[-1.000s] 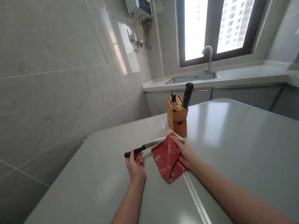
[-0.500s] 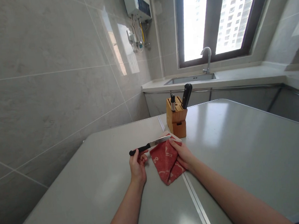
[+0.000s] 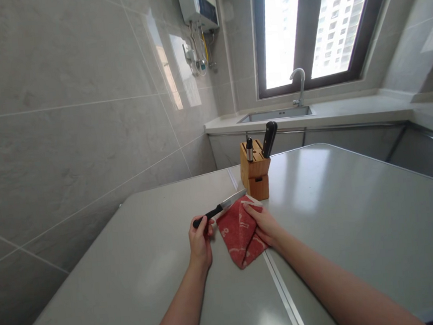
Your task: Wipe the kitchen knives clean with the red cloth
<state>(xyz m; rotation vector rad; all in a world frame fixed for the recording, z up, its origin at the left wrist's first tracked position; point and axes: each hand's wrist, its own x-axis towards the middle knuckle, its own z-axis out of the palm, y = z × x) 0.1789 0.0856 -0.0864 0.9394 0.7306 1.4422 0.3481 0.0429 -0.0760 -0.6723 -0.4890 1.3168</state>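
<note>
- Head cam: left hand had the knife by its handle, blade toward the table's far edge
- right hand clutched the red cloth, right by the blade

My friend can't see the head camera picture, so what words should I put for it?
A person's left hand holds a black-handled knife while the right hand holds a red cloth right by the blade. Just beyond, a wooden knife block stands on a pale table, with a sink and window farther back.
</note>
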